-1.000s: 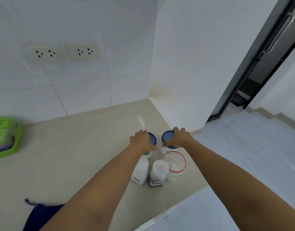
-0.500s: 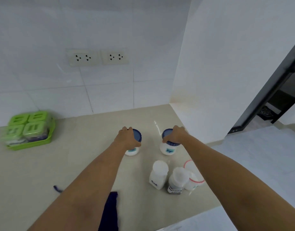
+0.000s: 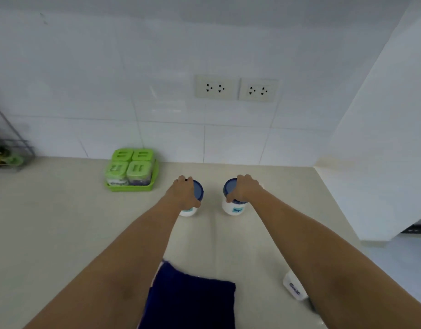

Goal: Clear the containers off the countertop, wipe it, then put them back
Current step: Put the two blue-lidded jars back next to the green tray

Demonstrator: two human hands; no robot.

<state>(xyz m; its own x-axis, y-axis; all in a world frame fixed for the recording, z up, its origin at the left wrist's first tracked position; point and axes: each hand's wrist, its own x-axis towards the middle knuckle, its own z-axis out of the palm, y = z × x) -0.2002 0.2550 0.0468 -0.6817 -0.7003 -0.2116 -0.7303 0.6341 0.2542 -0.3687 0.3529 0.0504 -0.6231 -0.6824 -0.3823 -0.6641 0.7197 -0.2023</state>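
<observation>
Both jars are now being held closer to the green tray (image 3: pixel 133 187) than 0.5 s ago: the left jar (image 3: pixel 189 212) just right of it, the right jar (image 3: pixel 235 209) further right. The left hand (image 3: pixel 184 194) and right hand (image 3: pixel 244 189) are each gripping 1 jar by its blue lid from above, fingers curled round the rim.

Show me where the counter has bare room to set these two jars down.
Widest bare counter: between the rack, the green tray and the left arm. Another patch lies between the right jar, the back wall and the side wall. Crowded: the front, with the cloth and the bottle; the gap to the left jar is narrow.
</observation>
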